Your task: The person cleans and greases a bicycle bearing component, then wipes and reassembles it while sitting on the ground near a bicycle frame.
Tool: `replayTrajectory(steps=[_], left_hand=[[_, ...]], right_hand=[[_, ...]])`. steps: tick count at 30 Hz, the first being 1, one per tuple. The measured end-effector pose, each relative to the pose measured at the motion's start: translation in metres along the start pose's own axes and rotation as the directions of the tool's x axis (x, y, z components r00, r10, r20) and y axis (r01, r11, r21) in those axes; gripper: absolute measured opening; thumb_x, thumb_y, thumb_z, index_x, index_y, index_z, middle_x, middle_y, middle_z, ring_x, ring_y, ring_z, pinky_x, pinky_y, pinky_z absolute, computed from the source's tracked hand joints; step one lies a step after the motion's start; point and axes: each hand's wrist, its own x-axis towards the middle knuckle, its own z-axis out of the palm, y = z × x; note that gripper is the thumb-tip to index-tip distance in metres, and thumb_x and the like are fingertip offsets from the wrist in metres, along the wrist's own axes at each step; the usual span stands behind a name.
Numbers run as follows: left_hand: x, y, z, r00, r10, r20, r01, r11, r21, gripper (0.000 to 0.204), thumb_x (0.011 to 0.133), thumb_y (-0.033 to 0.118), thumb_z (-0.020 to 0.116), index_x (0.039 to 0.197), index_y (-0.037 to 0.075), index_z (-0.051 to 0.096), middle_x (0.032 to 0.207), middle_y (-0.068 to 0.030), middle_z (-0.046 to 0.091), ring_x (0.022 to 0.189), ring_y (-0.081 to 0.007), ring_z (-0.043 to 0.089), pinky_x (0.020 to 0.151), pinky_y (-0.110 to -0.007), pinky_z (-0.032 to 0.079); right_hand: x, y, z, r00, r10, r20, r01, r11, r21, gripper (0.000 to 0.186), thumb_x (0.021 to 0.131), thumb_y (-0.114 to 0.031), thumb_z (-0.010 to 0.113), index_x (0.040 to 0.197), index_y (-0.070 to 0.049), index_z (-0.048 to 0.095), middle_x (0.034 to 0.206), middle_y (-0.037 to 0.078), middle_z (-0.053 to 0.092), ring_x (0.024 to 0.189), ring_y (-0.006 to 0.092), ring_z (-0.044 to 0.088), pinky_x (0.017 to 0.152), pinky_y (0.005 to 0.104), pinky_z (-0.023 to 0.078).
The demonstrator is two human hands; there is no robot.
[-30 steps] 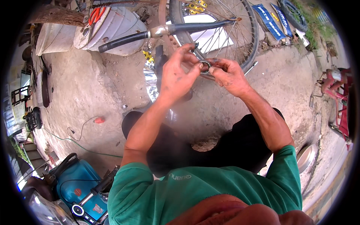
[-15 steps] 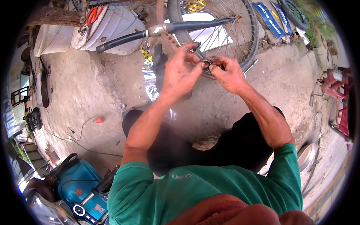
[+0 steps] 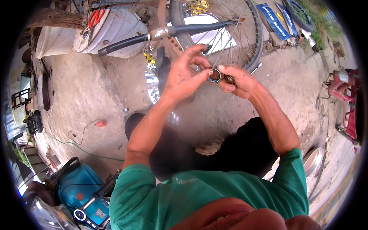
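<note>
My left hand (image 3: 184,78) pinches a small steel ball-bearing ring (image 3: 214,75) between thumb and fingers, with its upper fingers bent above it. Beside those fingertips is a small dark, greasy-looking lump (image 3: 207,49) that I cannot make out. My right hand (image 3: 243,83) grips the same ring and also holds a second dark ring (image 3: 230,79) just right of it. Both hands are smudged. Behind them lie a spoked bicycle wheel (image 3: 257,55) and a bicycle fork (image 3: 184,28) with a long dark tube.
White buckets (image 3: 115,28) with orange-handled pliers (image 3: 96,17) stand top left. A silver foil packet (image 3: 152,82), blue printed strips (image 3: 273,22) and a wrench (image 3: 256,69) lie about. A teal compressor (image 3: 78,184) sits lower left, a red metal object (image 3: 343,92) right.
Both hands have shifted slightly down and right. My right hand has turned and its fingers have moved, so the bearing shows more face-on and a second dark ring now shows.
</note>
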Motion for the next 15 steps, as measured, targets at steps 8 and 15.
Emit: replayTrajectory(steps=[8, 15], left_hand=[[-0.002, -0.007, -0.017, 0.998, 0.017, 0.061, -0.012, 0.996, -0.086, 0.041, 0.083, -0.002, 0.073, 0.123, -0.002, 0.061, 0.112, -0.0092, 0.064, 0.098, -0.016, 0.062, 0.09, -0.033, 0.049], [-0.001, -0.005, -0.014, 0.971, 0.101, 0.218, -0.13, 0.984, 0.123, 0.031, 0.084, 0.0, 0.07, 0.115, -0.001, 0.067, 0.104, -0.0083, 0.065, 0.093, -0.0166, 0.063, 0.084, -0.031, 0.05]], right_hand=[[-0.001, -0.006, -0.001, 0.993, -0.104, -0.05, 0.106, 0.994, 0.034, 0.038, 0.097, -0.043, 0.055, 0.088, -0.006, 0.061, 0.061, -0.004, 0.044, 0.05, 0.0074, 0.033, 0.05, 0.0255, 0.026], [-0.001, -0.006, -0.004, 0.986, -0.145, -0.087, 0.141, 0.989, -0.048, 0.038, 0.097, -0.043, 0.056, 0.089, -0.007, 0.063, 0.063, -0.002, 0.048, 0.049, 0.0069, 0.034, 0.05, 0.0257, 0.027]])
